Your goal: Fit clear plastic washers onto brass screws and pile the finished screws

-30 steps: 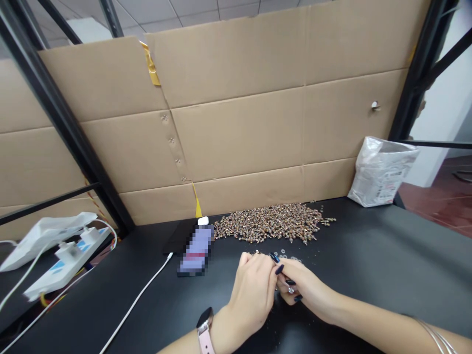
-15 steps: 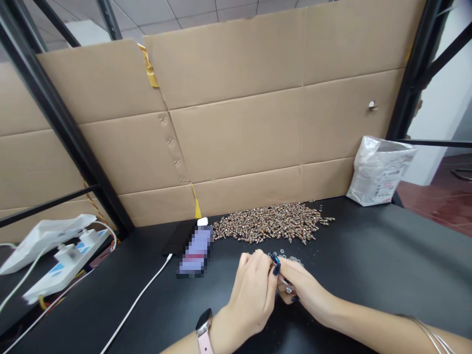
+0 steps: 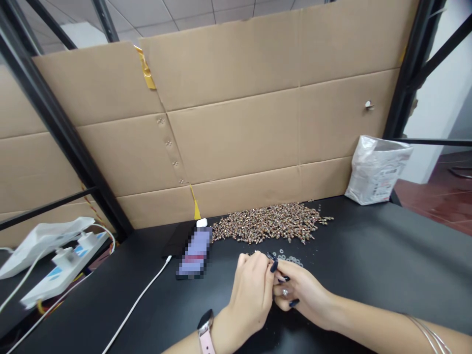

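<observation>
Here, left hand [image 3: 250,290]: curled, fingertips pressed close against the right hand's; anything held is hidden.
Right hand [image 3: 302,290]: half closed, long nails meeting the left's; its hold cannot be told.
Nearby: washers [image 3: 289,259] just beyond the fingers, screws [image 3: 271,223] heaped farther off.
Room: black table [image 3: 387,255] runs on rightward; phone [image 3: 195,253] and cable [image 3: 136,305] lie left.
</observation>
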Tool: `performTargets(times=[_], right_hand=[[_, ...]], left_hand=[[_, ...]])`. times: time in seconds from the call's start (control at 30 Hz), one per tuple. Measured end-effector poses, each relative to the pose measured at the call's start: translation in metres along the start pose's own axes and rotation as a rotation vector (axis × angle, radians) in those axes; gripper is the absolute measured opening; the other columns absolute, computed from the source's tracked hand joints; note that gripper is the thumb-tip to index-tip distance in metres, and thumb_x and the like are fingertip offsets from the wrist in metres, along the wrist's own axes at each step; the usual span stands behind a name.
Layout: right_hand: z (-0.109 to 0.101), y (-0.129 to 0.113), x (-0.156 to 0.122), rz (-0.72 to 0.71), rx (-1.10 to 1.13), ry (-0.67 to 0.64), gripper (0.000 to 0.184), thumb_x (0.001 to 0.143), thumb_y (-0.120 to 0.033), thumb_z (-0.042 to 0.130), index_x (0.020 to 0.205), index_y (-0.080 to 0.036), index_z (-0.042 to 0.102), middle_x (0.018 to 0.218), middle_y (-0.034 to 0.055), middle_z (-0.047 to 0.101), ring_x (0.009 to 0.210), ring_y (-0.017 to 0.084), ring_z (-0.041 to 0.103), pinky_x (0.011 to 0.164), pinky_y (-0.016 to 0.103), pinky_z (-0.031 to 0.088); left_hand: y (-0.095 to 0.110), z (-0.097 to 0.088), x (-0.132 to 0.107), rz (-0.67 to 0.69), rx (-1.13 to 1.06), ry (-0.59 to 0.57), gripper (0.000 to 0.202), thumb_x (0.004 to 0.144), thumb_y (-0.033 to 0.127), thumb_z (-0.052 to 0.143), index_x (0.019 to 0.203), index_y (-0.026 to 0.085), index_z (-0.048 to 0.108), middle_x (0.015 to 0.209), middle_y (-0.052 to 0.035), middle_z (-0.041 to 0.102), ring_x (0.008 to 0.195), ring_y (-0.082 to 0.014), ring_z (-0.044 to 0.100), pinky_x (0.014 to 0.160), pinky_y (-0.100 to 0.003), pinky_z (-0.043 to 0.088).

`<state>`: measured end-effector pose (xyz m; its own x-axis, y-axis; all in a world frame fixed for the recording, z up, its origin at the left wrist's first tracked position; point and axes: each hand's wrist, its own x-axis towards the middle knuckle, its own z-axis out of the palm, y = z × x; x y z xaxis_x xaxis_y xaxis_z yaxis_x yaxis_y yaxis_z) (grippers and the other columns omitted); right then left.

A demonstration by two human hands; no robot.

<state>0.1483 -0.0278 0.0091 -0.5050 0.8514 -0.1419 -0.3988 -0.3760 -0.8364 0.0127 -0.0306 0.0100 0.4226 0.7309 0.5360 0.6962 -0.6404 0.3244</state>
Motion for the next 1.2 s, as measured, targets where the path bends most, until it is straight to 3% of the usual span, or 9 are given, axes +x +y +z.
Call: performTargets(times=[0.3, 0.53, 0.63, 0.8, 1.07, 1.2], right_hand=[[-0.009, -0.001, 0.003, 0.14, 0.025, 0.11, 0.036, 0.074, -0.044, 0.056, 0.06, -0.019, 0.035, 0.053, -0.0077, 0.03, 0.043, 0.005, 0.022, 0.043, 0.02, 0.014], [-0.005, -0.003, 0.0, 0.042, -0.006, 0.053, 0.029, 0.07, -0.036, 0.06, 0.064, -0.02, 0.037, 0.052, -0.009, 0.026, 0.045, 0.005, 0.021, 0.044, 0.02, 0.017], [-0.004, -0.003, 0.002, 0.002, -0.092, 0.028, 0.028, 0.073, -0.04, 0.06, 0.068, -0.019, 0.041, 0.052, -0.0089, 0.028, 0.045, 0.005, 0.021, 0.044, 0.019, 0.018], [-0.007, 0.004, 0.003, -0.188, -0.237, 0.001, 0.037, 0.081, -0.052, 0.053, 0.07, -0.018, 0.041, 0.058, -0.0059, 0.035, 0.049, 0.006, 0.028, 0.045, 0.02, 0.022], [-0.009, 0.008, 0.006, -0.235, -0.328, -0.049, 0.038, 0.086, -0.054, 0.046, 0.073, -0.019, 0.039, 0.06, -0.0061, 0.032, 0.051, 0.007, 0.025, 0.046, 0.021, 0.021], [-0.009, 0.01, 0.005, -0.231, -0.369, -0.049, 0.038, 0.086, -0.056, 0.043, 0.074, -0.02, 0.039, 0.062, -0.0058, 0.031, 0.052, 0.008, 0.026, 0.047, 0.021, 0.023]], left_hand=[[0.0, 0.002, 0.001, 0.071, 0.197, -0.085, 0.019, 0.091, 0.015, 0.027, 0.078, 0.019, 0.041, 0.081, -0.0038, 0.05, 0.072, -0.0186, 0.042, 0.068, -0.034, 0.028], [0.002, -0.001, 0.002, 0.034, 0.079, -0.085, 0.027, 0.096, 0.022, 0.024, 0.072, 0.019, 0.036, 0.073, -0.0004, 0.051, 0.065, -0.0155, 0.041, 0.068, -0.032, 0.028], [0.002, -0.002, 0.003, -0.019, -0.017, -0.069, 0.028, 0.096, 0.023, 0.024, 0.072, 0.019, 0.037, 0.071, 0.0012, 0.051, 0.063, -0.0143, 0.04, 0.068, -0.031, 0.028], [0.004, 0.0, 0.001, -0.058, -0.112, -0.039, 0.031, 0.097, 0.024, 0.024, 0.07, 0.019, 0.038, 0.068, 0.0019, 0.051, 0.062, -0.0133, 0.04, 0.068, -0.03, 0.028], [0.003, -0.007, -0.001, 0.03, 0.1, -0.019, 0.023, 0.094, 0.02, 0.024, 0.076, 0.019, 0.038, 0.076, -0.0021, 0.049, 0.067, -0.0164, 0.04, 0.067, -0.033, 0.028], [0.001, 0.0, -0.004, 0.008, 0.055, 0.002, 0.026, 0.093, 0.018, 0.02, 0.074, 0.02, 0.037, 0.072, -0.0014, 0.048, 0.065, -0.0164, 0.041, 0.067, -0.033, 0.03]])
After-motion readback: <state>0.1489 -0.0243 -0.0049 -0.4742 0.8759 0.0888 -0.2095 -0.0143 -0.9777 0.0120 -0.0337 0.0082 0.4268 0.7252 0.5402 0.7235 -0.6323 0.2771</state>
